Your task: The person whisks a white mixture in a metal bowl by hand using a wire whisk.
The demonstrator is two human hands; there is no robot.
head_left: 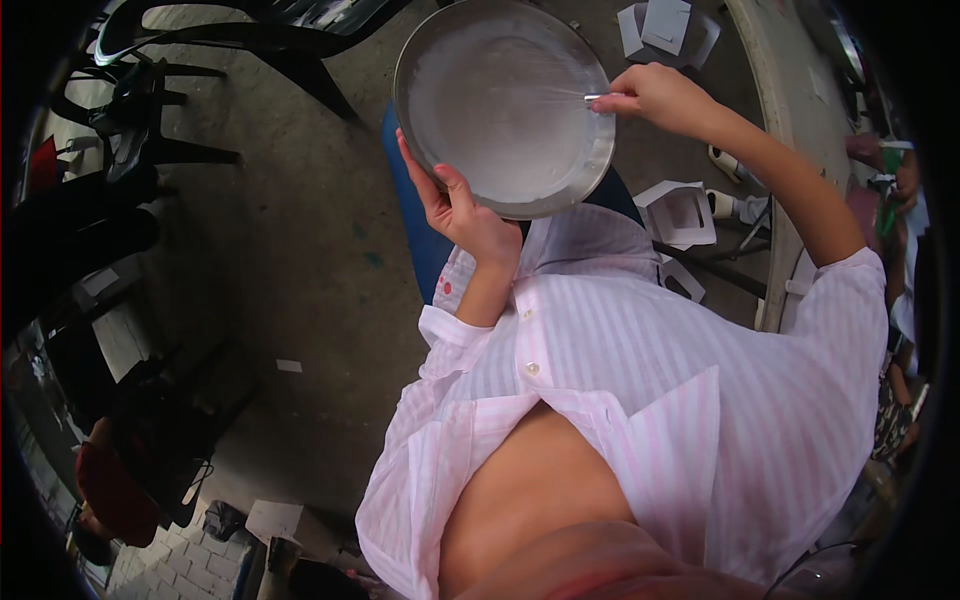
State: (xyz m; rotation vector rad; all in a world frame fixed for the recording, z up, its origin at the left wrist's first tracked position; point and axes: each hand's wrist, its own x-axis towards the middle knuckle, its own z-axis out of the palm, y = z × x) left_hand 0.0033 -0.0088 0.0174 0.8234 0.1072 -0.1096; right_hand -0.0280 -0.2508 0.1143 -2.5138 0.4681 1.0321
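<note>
A wide metal bowl (592,168) with a thin whitish liquid (490,110) in it is tipped towards me over my lap. My left hand (468,218) supports it at the near left, the fingers along the outside wall and the thumb by the rim. In my right hand (665,98) is a whisk (592,98), gripped by its metal handle at the bowl's right side. Its wires reach over the liquid and look blurred, so their tips cannot be made out.
Dark plastic chairs (150,110) stand at the left. White cartons (682,212) lie on the floor at the right, below a long table (765,90). Beyond it, other people partly show; another person (115,490) is at lower left.
</note>
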